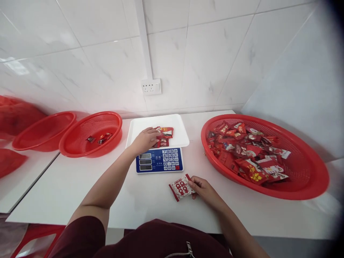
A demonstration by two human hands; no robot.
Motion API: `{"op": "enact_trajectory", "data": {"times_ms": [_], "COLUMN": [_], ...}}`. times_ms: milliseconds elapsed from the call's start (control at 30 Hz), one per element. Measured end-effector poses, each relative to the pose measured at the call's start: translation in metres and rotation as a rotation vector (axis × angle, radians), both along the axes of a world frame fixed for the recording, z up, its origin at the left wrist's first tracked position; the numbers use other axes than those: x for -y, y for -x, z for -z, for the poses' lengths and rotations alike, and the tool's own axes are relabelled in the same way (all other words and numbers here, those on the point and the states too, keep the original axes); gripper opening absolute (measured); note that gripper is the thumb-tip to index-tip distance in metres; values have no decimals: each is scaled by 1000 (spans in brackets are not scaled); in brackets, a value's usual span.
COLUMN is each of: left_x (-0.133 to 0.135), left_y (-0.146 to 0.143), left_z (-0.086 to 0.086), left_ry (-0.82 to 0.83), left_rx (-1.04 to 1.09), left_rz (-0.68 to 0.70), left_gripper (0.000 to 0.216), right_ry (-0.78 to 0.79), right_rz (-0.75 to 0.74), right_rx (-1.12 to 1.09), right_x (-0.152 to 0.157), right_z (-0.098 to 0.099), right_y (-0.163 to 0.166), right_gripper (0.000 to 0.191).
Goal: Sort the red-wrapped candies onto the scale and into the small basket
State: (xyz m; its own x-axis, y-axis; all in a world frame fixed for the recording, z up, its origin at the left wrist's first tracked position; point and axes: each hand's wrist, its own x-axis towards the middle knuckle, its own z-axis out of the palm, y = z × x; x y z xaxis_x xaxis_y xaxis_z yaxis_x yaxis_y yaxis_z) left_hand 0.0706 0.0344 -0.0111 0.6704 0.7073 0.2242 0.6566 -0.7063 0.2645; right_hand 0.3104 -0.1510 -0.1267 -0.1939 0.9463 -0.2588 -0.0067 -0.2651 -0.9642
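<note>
My right hand (203, 190) pinches the edge of a white and red printed packet (180, 186) above the front of the table. Over the white pan (176, 127) of a digital scale, my left hand (146, 139) reaches onto a small group of red snack packets (166, 132). Its fingers rest at the left side of these packets; whether they grip one is hidden. The blue keypad panel (159, 160) of the scale faces me, its small displays too faint to read.
A large red basket (309, 175) heaped with wrapped snacks (247, 150) stands at the right. To the left are a red basket (72, 143) with a few small packets (104, 138), and another red basket (45, 130). A socket (151, 87) is on the tiled wall behind.
</note>
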Motion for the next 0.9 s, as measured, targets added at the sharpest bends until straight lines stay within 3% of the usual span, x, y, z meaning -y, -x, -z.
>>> {"op": "enact_trajectory", "data": {"times_ms": [200, 400, 633, 900], "left_x": [-1, -6, -15, 7], "left_y": [16, 16, 1, 33], "left_z": [2, 5, 10, 4], "left_ry": [50, 117, 88, 93], "left_rx": [54, -2, 15, 264], "left_rz": [-196, -107, -62, -332], "left_gripper": [34, 56, 46, 37], "right_ry": [-2, 6, 5, 5], "right_rz": [-12, 5, 21, 22], "right_rx": [8, 8, 6, 3], "right_x": [1, 0, 1, 1], "right_z": [3, 3, 2, 3], "right_y": [-3, -2, -3, -3], "right_gripper": [45, 45, 44, 42]}}
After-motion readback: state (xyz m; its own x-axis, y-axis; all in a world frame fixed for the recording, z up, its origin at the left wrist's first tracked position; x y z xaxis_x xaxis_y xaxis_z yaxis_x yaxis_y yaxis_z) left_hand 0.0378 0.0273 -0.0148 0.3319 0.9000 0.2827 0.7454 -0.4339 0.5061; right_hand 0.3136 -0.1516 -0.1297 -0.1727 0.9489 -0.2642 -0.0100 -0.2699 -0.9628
